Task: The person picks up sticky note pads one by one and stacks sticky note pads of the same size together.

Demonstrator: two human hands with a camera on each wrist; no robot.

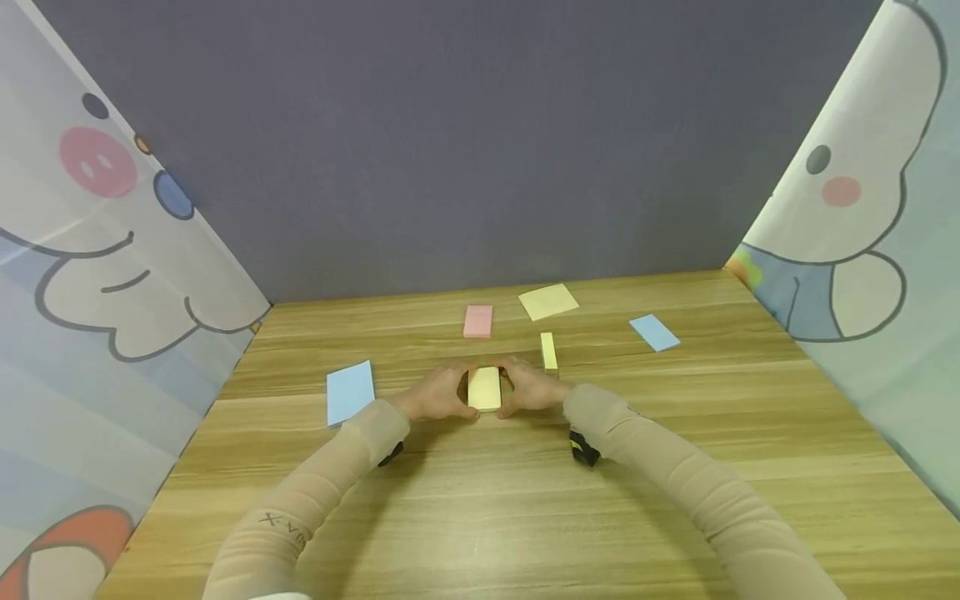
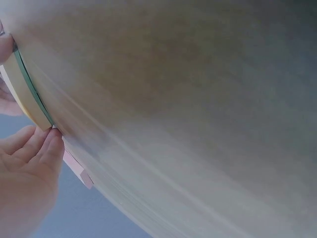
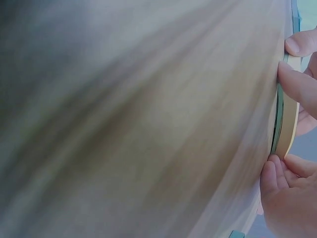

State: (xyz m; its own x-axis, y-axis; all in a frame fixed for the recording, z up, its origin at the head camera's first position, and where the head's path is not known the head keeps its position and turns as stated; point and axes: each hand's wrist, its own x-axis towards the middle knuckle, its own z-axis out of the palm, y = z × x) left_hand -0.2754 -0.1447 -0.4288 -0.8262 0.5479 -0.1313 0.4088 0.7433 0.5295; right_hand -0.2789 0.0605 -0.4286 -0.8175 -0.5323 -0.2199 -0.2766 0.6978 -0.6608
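A yellow sticky note pad (image 1: 484,390) lies on the wooden table between both hands, in the middle of the head view. My left hand (image 1: 438,393) grips it at the left side, thumb at the near corner and fingers at the far one. Opposite, my right hand (image 1: 534,387) holds the right side in the same way. Along the bottom of the pad (image 2: 29,94), a dark green layer shows in the left wrist view. The fingers (image 3: 280,178) at its far end also appear in the right wrist view.
Behind the hands lie a pink sticky note pad (image 1: 477,322) and a pale yellow sheet (image 1: 549,302). A narrow yellow pad (image 1: 549,352) is close to the right hand. Blue notes lie at left (image 1: 350,392) and right (image 1: 655,332). A grey partition (image 1: 480,150) rises behind the table.
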